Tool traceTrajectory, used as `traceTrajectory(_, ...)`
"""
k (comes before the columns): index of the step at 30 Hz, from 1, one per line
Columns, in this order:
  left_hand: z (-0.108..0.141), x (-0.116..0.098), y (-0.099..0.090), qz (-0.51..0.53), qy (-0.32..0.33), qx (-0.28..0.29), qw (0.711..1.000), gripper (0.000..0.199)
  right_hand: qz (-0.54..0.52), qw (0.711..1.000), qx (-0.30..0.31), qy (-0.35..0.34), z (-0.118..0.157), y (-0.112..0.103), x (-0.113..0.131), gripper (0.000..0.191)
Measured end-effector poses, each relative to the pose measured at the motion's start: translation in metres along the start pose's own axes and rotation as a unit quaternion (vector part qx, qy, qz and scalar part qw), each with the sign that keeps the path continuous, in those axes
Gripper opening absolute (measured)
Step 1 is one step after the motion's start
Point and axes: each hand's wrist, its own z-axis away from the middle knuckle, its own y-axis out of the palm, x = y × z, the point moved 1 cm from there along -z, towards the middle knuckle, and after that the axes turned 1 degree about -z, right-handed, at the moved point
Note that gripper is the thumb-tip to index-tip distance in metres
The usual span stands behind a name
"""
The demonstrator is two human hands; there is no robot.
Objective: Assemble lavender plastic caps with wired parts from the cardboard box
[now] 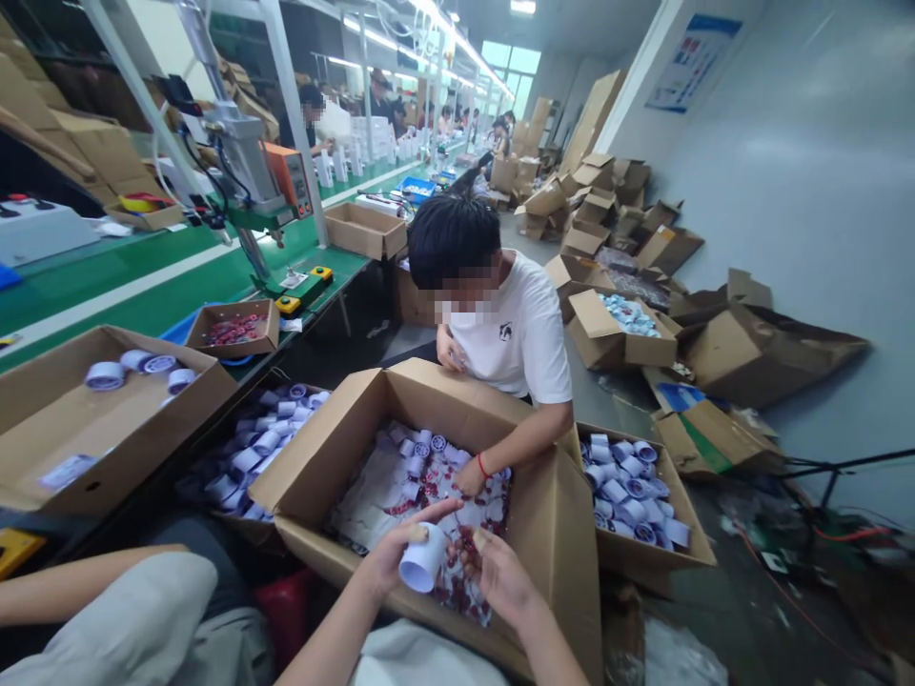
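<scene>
My left hand (392,554) is closed round a short white plastic cylinder (420,564), its open end turned toward me and the index finger stretched out past it. To the right, my right hand (506,583) has its fingers curled over small dark-red parts (457,554); whether anything sits between the fingertips is hidden. Both hands are above a large open cardboard box (325,481), which holds more white cylinders (423,448) and scattered red parts. Across the box, a co-worker's hand (472,476) with a red wrist cord reaches in among those parts.
A seated co-worker (525,324) faces me. Boxes of white cylinders flank the big box, at left (264,443) and right (633,491). A smaller box of red parts (235,329) lies by a bench press (247,157) on the green bench. Crumpled cartons (750,353) line the wall.
</scene>
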Motion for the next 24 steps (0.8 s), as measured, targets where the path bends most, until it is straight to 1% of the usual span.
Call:
traceTrajectory(3, 0.001, 0.0, 0.002, -0.014, -0.003, 0.007, 1.0, 0.067, 0.019, 0.999, 0.004, -0.031, 0.001, -0.001, 0.004, 0.041)
traceTrajectory(5, 0.001, 0.001, 0.0, -0.018, -0.002, 0.004, 1.0, 0.067, 0.066, 0.996, -0.003, -0.061, -0.001, -0.002, 0.006, 0.044)
traceTrajectory(7, 0.001, 0.002, -0.002, -0.021, 0.012, -0.009, 1.0, 0.063, 0.137, 0.986, -0.017, -0.091, -0.003, -0.003, 0.007, 0.045)
traceTrajectory(9, 0.001, 0.001, -0.002, -0.024, 0.026, -0.026, 0.999, 0.052, 0.199, 0.972, -0.034, -0.118, -0.005, -0.005, 0.009, 0.044)
traceTrajectory(13, 0.004, -0.012, 0.004, -0.016, 0.076, -0.092, 0.993, 0.033, 0.274, 0.943, -0.076, -0.175, -0.003, -0.012, 0.017, 0.036)
traceTrajectory(16, 0.011, -0.03, 0.007, -0.017, 0.133, -0.147, 0.98, 0.032, 0.322, 0.915, -0.118, -0.213, 0.002, -0.019, 0.028, 0.03)
traceTrajectory(18, 0.016, -0.043, 0.007, -0.036, 0.159, -0.184, 0.969, 0.033, 0.336, 0.903, -0.136, -0.231, 0.007, -0.022, 0.037, 0.029)
traceTrajectory(19, 0.018, -0.049, 0.007, -0.055, 0.159, -0.202, 0.965, 0.034, 0.335, 0.9, -0.14, -0.239, 0.01, -0.023, 0.042, 0.03)
traceTrajectory(21, 0.021, -0.056, 0.006, -0.112, 0.137, -0.232, 0.956, 0.034, 0.321, 0.904, -0.138, -0.248, 0.016, -0.02, 0.05, 0.034)
traceTrajectory(23, 0.022, -0.056, 0.005, -0.173, 0.113, -0.249, 0.946, 0.037, 0.296, 0.915, -0.125, -0.246, 0.023, -0.012, 0.055, 0.038)
traceTrajectory(24, 0.022, -0.054, 0.005, -0.194, 0.11, -0.253, 0.941, 0.039, 0.282, 0.922, -0.116, -0.241, 0.028, -0.007, 0.057, 0.04)
